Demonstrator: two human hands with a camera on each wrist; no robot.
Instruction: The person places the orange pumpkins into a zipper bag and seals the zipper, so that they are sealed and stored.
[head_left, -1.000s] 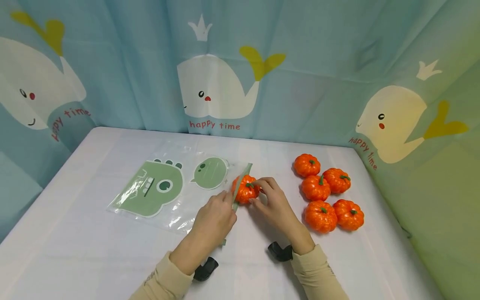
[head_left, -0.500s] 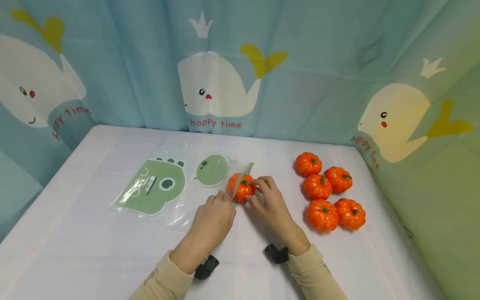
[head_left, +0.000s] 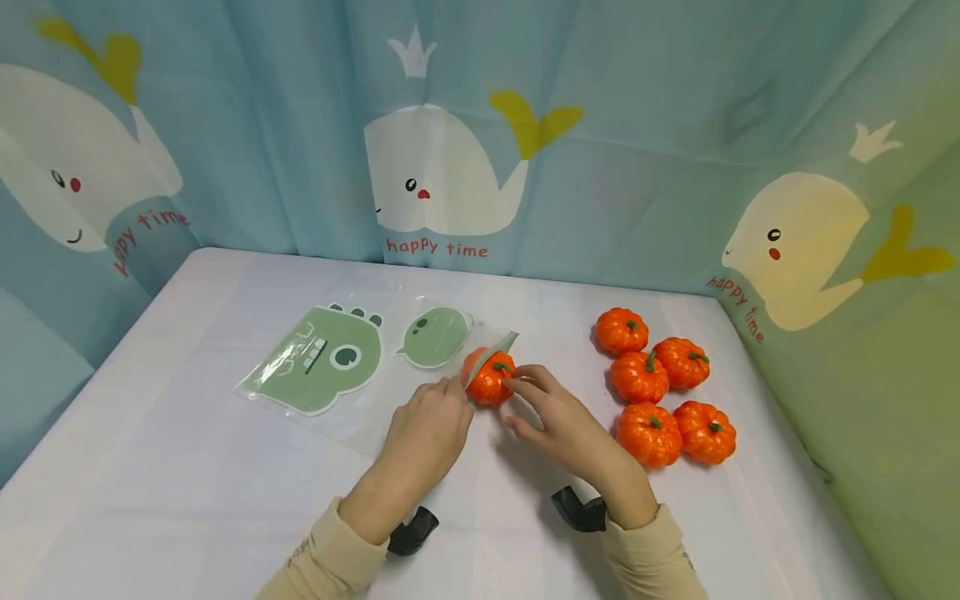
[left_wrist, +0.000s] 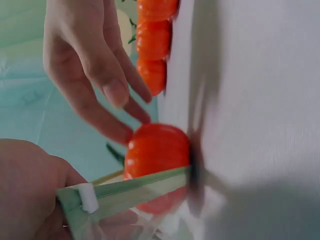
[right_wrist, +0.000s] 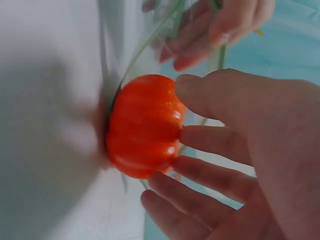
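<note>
A clear plastic zip bag (head_left: 360, 417) with green monster prints lies flat, its mouth facing right. My left hand (head_left: 427, 425) pinches the bag's green mouth edge and holds it raised. An orange toy pumpkin (head_left: 497, 385) with a green stem sits in the mouth, its left part behind the plastic and its right part outside. My right hand (head_left: 558, 421) is at the pumpkin's right side, fingers spread and fairly straight. In the right wrist view, fingertips (right_wrist: 187, 135) are against or very near the pumpkin; the thumb stands away from it in the head view.
Several more orange pumpkins (head_left: 651, 435) stand in a cluster on the right of the white table (head_left: 187, 500). A blue curtain (head_left: 637, 167) with whale prints hangs behind the table and a green one (head_left: 900, 400) along the right side.
The pumpkin has moved slightly left, further into the bag's mouth. My right hand has loosened and drawn back a little to the right. The left hand keeps its pinch; the view has shifted slightly.
</note>
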